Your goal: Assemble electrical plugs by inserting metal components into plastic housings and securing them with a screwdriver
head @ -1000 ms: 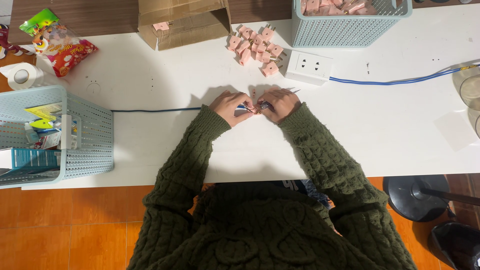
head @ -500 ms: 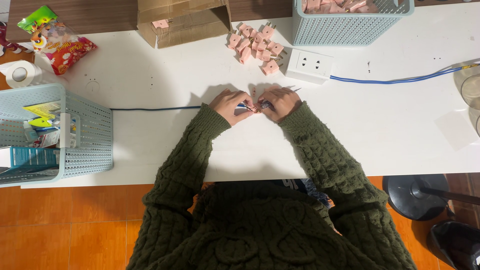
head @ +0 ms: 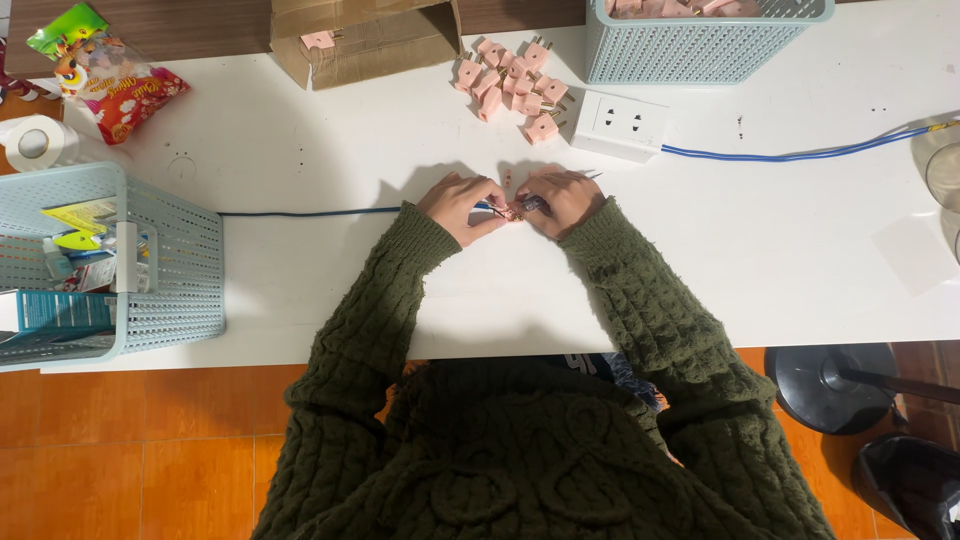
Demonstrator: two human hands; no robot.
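Observation:
My left hand (head: 462,205) and my right hand (head: 560,198) meet at the middle of the white table (head: 300,260), fingers curled around a small pink plug piece (head: 514,211). The left hand pinches the end of a dark blue cable (head: 310,212) that runs off to the left. The right hand grips a thin tool (head: 532,203) with a dark handle against the pink piece. Beyond the hands lies a pile of pink plug adapters (head: 512,85).
A white socket block (head: 620,124) with a blue cord (head: 800,153) sits right of the pile. A light blue basket (head: 690,45) holds more pink parts at the back. A cardboard box (head: 365,40), snack bags (head: 125,95), a tape roll (head: 35,142) and another basket (head: 150,290) stand at left.

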